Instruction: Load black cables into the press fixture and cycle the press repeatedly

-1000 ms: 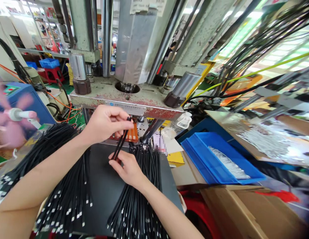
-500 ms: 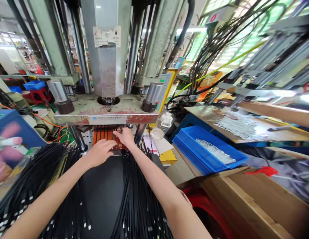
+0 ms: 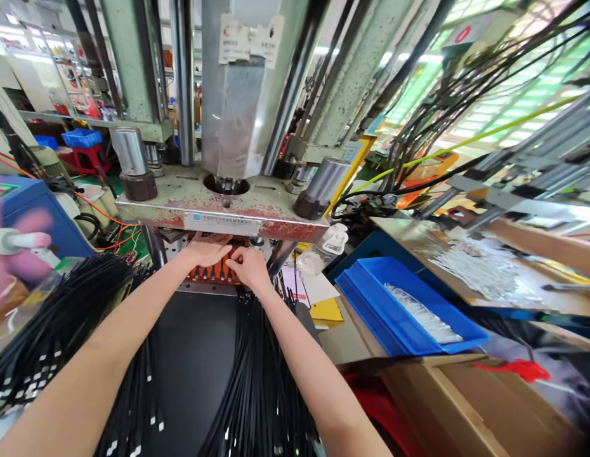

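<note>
An orange mould plate lies under the press head, with several dark cable ends set in a row along it. My left hand reaches flat over its back left part, fingers stretched out and partly under the press head. At the plate's right side is my right hand, its thumb and fingers pinched together; whatever is between the fingertips is too small to make out. A bundle of black cables hangs below my right hand. Another black cable bundle with pale tips lies to the left.
Blue trays holding white strips stand at the right, beside a cardboard box. A dark board lies before the press. At the left is a pink fan. A plastic bottle stands right of the press.
My left hand has moved forward and flattened over the mould plate. My right hand has drawn back a little, and the row of cable ends now shows. The view has shifted slightly.
</note>
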The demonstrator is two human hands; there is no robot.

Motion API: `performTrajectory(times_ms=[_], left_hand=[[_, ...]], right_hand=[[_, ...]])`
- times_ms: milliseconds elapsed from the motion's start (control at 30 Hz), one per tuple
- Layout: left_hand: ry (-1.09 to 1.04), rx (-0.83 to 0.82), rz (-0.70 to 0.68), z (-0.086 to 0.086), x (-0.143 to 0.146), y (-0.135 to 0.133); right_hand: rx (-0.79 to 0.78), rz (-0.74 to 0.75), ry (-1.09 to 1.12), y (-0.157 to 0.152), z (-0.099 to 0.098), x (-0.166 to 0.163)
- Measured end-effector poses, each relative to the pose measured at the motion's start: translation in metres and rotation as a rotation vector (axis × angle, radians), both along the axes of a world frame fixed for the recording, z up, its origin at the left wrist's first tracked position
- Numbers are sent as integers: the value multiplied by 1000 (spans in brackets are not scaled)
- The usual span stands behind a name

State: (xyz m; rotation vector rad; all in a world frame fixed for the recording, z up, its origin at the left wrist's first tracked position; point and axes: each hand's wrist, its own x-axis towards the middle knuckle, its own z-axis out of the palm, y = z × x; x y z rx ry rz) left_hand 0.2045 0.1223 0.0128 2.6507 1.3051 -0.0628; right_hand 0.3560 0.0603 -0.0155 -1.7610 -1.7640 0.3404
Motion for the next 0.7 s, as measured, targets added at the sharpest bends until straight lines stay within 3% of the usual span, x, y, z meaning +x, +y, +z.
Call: performTrajectory(times_ms=[100, 200, 333, 400, 467, 533, 600, 700], left_hand=[[-35, 1, 104, -3, 17, 22], [-71, 0, 120, -1, 23, 23], [-113, 23, 40, -3, -5, -11], [-196, 143, 10, -10, -36, -40], [-270, 315, 134, -21, -71, -69], [-162, 386, 407, -32, -106, -90], [26, 288, 620, -41, -135, -99], [97, 59, 709, -52, -163, -93]], right_hand=[[-74, 0, 35, 1, 3, -1], [-51, 9, 54, 2, 3, 0], [155, 49, 143, -28, -14, 20], [148, 65, 141, -57, -27, 37], [59, 176, 46, -87, -40, 54], [-21, 354, -81, -111, -50, 64], [-37, 468, -206, -125, -55, 69], [16, 462, -371, -130, -57, 70]])
